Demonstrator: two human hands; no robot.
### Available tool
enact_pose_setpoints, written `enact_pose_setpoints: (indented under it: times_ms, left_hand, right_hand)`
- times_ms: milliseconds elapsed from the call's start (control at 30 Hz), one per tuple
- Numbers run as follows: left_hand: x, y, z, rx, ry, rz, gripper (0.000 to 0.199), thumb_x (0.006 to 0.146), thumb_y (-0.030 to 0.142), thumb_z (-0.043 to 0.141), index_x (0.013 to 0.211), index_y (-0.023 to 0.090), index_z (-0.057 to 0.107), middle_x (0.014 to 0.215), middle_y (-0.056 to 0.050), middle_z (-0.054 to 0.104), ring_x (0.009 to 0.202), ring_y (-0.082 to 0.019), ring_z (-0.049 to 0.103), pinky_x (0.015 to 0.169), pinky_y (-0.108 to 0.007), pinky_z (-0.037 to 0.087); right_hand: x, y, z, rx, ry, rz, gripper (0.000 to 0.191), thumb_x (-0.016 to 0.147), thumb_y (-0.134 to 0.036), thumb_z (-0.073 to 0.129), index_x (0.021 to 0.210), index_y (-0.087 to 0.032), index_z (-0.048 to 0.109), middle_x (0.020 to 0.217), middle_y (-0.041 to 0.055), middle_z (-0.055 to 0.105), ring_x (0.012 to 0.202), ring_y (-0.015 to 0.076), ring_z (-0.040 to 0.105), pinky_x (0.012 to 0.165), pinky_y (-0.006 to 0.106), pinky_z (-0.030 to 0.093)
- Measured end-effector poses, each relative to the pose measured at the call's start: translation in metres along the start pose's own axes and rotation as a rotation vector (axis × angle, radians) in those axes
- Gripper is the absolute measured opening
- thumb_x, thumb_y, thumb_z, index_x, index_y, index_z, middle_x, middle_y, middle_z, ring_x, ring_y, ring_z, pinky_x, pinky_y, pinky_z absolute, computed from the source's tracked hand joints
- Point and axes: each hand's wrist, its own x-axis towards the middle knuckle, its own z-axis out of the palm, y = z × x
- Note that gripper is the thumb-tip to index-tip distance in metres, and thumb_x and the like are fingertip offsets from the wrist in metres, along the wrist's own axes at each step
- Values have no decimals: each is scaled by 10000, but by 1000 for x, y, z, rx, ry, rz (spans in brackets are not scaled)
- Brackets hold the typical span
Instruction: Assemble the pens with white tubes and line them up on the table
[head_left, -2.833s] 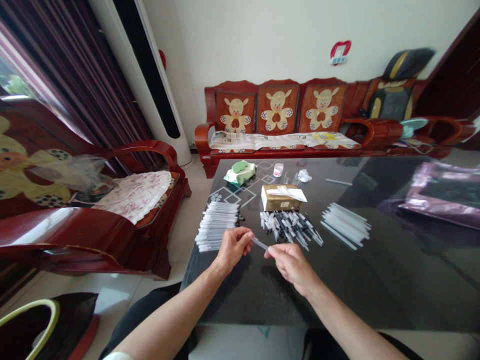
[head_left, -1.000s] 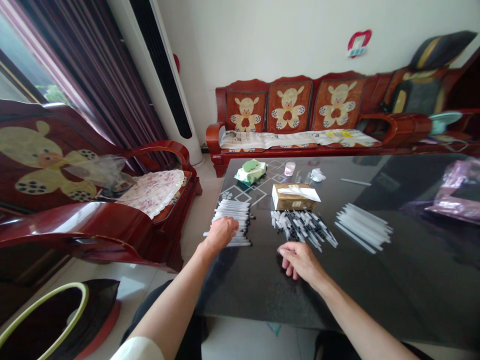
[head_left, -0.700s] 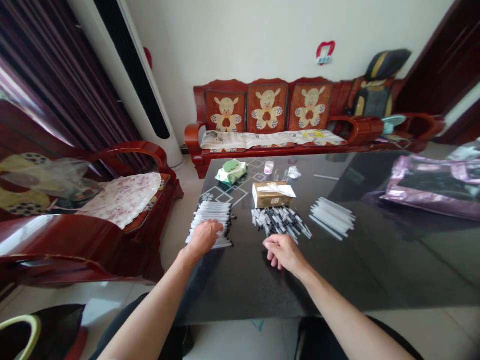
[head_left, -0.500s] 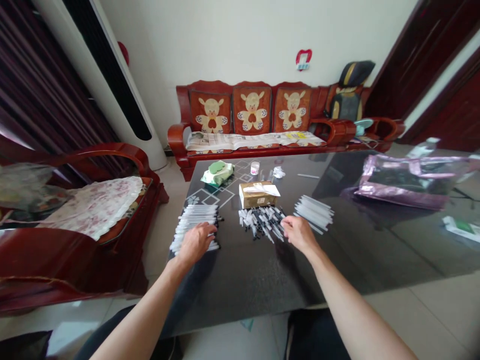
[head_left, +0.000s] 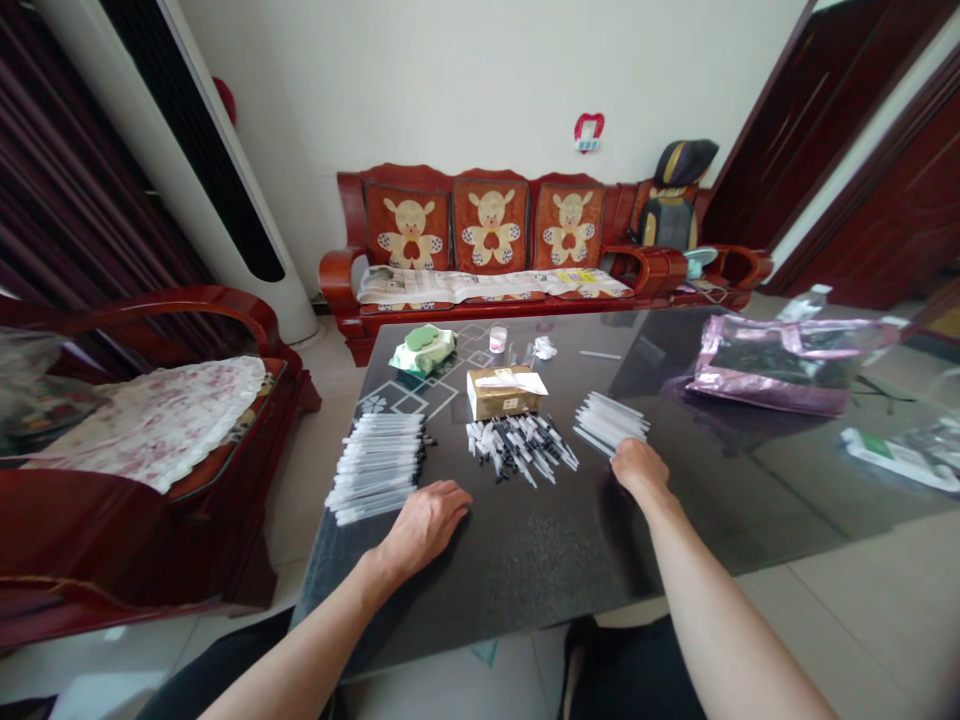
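My left hand (head_left: 429,515) rests on the dark tabletop with its fingers loosely bent and nothing visible in them. Just beyond it lies a row of whitish translucent pens (head_left: 379,460) with dark ends. My right hand (head_left: 641,468) has its fingers pinched together at the near end of a stack of whitish pen barrels (head_left: 609,420), seemingly gripping one; the fingertips are partly hidden. Between the hands is a loose heap of short black-and-white pen parts (head_left: 521,445), touched by neither hand.
Behind the heap stands a gold box (head_left: 506,400) with white paper on top. A green wipes pack (head_left: 424,350), a small white cup (head_left: 497,340) and crumpled tissue (head_left: 544,347) are farther back. A purple-edged clear bag (head_left: 772,395) lies to the right.
My left hand has come off the pen row and moved right, nearer to me. My right hand has moved from the heap's edge to the barrels. The view has shifted slightly.
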Motion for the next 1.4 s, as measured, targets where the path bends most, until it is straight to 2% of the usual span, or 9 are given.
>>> enact_pose_setpoints:
  times_ms: [200,333,467,600,700,800,1000,1200,1400]
  left_hand:
    - [0,3,2,-88,3,-13,231,887,212,417,923,191,644,852,-57,616,818,-159,583,749,-248,433]
    - [3,6,2,-266,47,-100,203,863,232,472,940,196,656,890,-52,641,817,-164,594,739,-258,439]
    - [10,8,9,-654,74,-310,252,834,342,531,963,162,651,765,-50,656,677,-159,614,634,-261,470]
    - [15,12,17,-1182,54,-458,427,800,433,572,1092,121,564,850,-92,662,687,-166,644,635,-290,518]
    - [17,15,18,-1330,53,-527,395,776,452,603,956,100,590,804,-104,668,663,-157,649,625,-272,522]
    - [18,12,16,-1329,106,-582,388,748,478,623,833,101,592,692,-88,662,584,-146,634,554,-242,511]
    - [17,5,14,-1293,175,-605,391,737,489,627,819,109,588,666,-75,659,573,-147,637,516,-227,506]
    - [17,6,12,-1267,160,-602,378,736,471,636,818,105,586,666,-69,657,565,-137,633,513,-218,504]
    - [18,4,17,-1256,147,-622,374,736,465,640,821,104,591,671,-68,657,563,-136,634,517,-220,507]
  right_hand:
    - [-5,-6,-6,73,5,-22,182,694,-161,593,835,-96,688,957,237,662,932,313,635,756,385,476]
    - [-23,-25,-8,221,-53,-157,173,733,-289,579,764,-149,676,736,110,680,698,200,654,584,250,470]
    - [-67,-59,1,639,-352,-415,292,807,-418,478,811,-156,608,475,-30,527,343,82,435,337,173,305]
    - [-123,-92,8,807,-519,-619,184,772,-336,540,749,-155,565,465,-50,507,359,57,419,346,141,297]
    - [-143,-105,8,770,-554,-719,135,757,-279,551,700,-157,552,482,-40,533,388,61,462,371,138,312]
    - [-125,-100,5,742,-539,-685,233,807,-372,497,800,-162,595,512,-27,564,381,82,484,369,160,336]
    - [-43,-57,-4,159,107,-285,177,766,-235,514,726,-192,681,739,64,685,723,181,638,575,220,417]
    - [-11,-19,-10,125,37,-161,189,732,-322,579,787,-210,721,749,60,696,695,192,649,572,236,430]
    - [-12,-28,7,65,19,-308,189,770,-285,544,770,-206,715,773,61,699,746,186,652,621,236,436]
